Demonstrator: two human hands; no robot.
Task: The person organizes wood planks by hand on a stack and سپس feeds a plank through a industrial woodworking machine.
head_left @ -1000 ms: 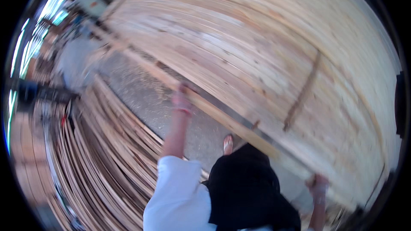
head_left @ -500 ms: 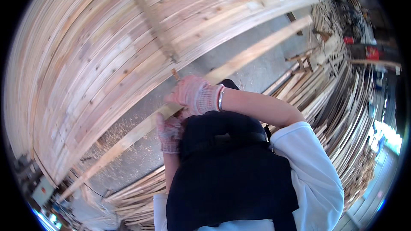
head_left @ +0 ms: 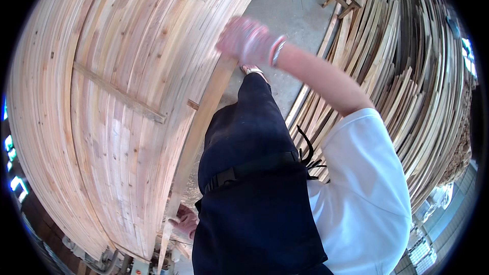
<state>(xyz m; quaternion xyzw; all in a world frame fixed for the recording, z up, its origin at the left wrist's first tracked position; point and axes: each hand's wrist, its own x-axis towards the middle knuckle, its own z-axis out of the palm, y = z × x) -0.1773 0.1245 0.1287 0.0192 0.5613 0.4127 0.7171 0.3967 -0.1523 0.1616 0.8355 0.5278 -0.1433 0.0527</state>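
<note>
A long pale wooden plank [head_left: 202, 117] runs along the near side of a big stack of boards [head_left: 127, 35]. My right hand [head_left: 243, 40], in a light knitted work glove, is closed round the plank's far part; motion smears its fingers. Low in the view, my gloved left hand [head_left: 185, 221] grips the same plank near its other end, partly hidden by my dark apron. A short wood stub [head_left: 192, 104] sticks out of the stack beside the plank. Across the boards lies a narrow wooden strip [head_left: 119, 91].
To the right, a large heap of loose thin wood strips [head_left: 387, 86] lies on the floor. A small wooden frame [head_left: 345, 0] stands at the far end of the grey concrete floor [head_left: 290, 10]. My shoe [head_left: 254, 73] is close to the stack.
My view and body have turned along the stack. My hands, close together before, are now far apart on the plank, right far and left near. The plank now lies against the stack's side.
</note>
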